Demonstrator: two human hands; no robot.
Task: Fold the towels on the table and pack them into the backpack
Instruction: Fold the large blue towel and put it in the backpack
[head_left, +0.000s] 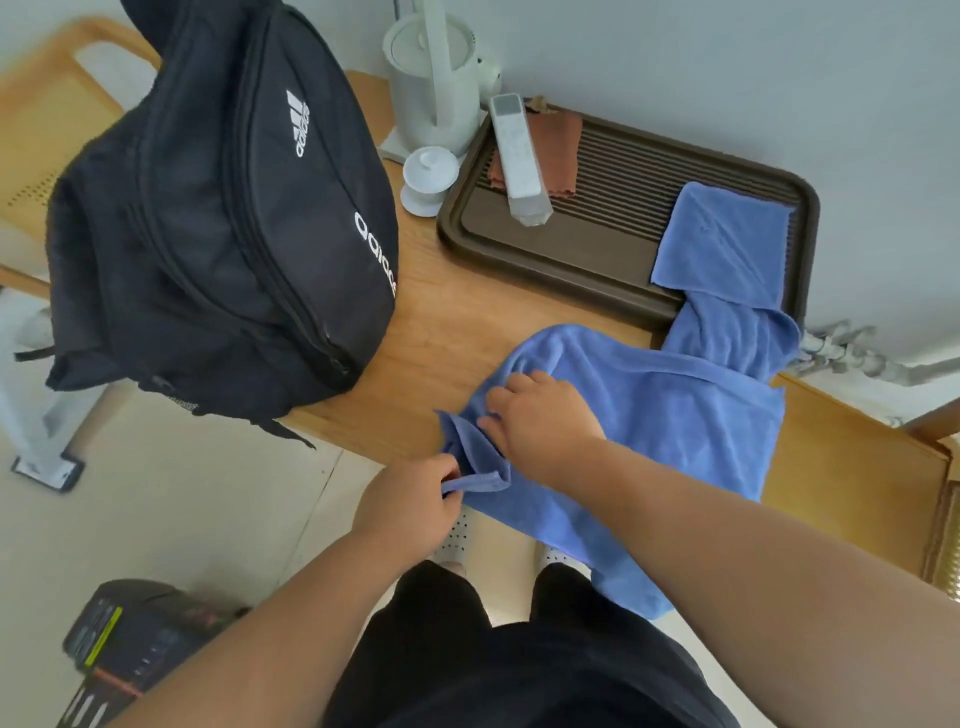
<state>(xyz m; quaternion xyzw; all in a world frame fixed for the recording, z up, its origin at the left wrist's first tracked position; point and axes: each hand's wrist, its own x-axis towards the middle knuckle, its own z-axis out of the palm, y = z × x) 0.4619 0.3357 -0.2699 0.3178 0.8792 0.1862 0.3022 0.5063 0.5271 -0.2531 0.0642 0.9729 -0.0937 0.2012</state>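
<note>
A large blue towel (675, 415) lies rumpled across the wooden table (467, 317), with one end on the brown tray (587, 260) and its near part hanging over the table's front edge. My left hand (410, 504) pinches the towel's near left corner at the table edge. My right hand (545, 415) rests on the towel just above, its fingers curled into the fabric. The black backpack (223, 218) stands on the table's left end, zipped as far as I can see.
On the tray lie a white remote (519, 161) and a small brown cloth (561, 140). A white kettle (436, 78) and a lidded white cup (428, 176) stand at the back. A wooden chair (47, 135) is at far left, and dark boxes (119, 644) sit on the floor.
</note>
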